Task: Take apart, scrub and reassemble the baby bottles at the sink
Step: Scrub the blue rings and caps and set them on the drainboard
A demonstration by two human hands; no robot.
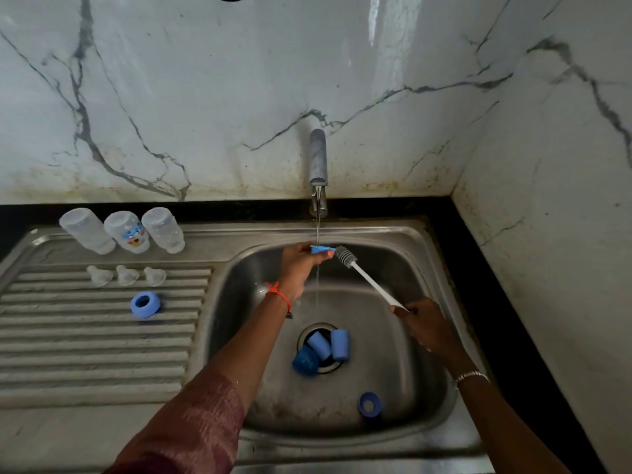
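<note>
Over the sink (376,231), below the running tap (318,159), my right hand (427,326) grips the brush (371,283) at its handle end, fingers curled round it. Its long axis runs up and left, bristles pointing at the blue collar (321,249). My left hand (301,268) pinches that collar, edge-on, lying left to right. I judge it best to turn it so the bristles reach inside
</note>
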